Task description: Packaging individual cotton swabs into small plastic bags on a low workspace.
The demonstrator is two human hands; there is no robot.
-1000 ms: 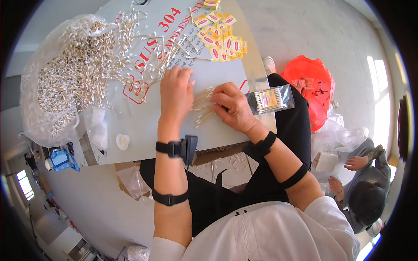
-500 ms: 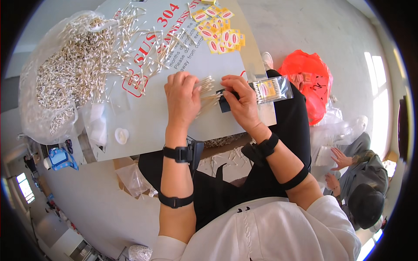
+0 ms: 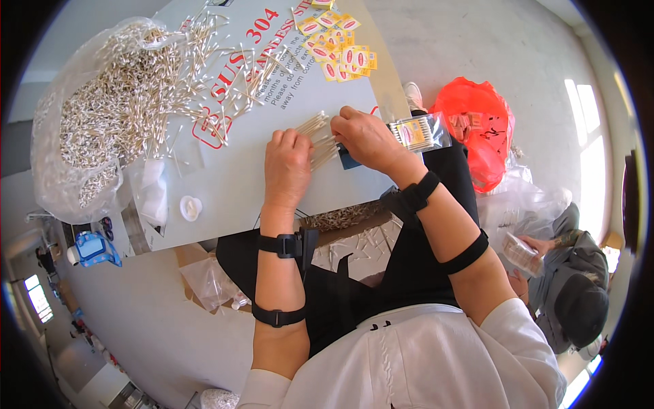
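A loose bundle of cotton swabs [image 3: 319,125] fans out from my left hand [image 3: 289,162], whose fingers are closed round it over the table. My right hand [image 3: 368,140] is closed too, its fingertips pinching at the right-hand ends of these swabs. Partly covered by the right hand lies a dark blue block [image 3: 349,161]. Just beyond that hand, a clear packet of cotton swabs with a yellow card [image 3: 412,132] sticks out past the table's right edge.
An open plastic bag [image 3: 41,146] spills a heap of cotton swabs [image 3: 112,102] across the table [image 3: 225,184] at left. Several yellow cards [image 3: 337,44] lie at the back. Nearby are a small white lid [image 3: 191,208], blue wipes pack [image 3: 95,249], red bag [image 3: 477,126] and co-worker [image 3: 572,293].
My right hand has moved slightly left and turned over, closing on the swab ends. The packet has shifted slightly left. At right, the co-worker has lifted a clear pack.
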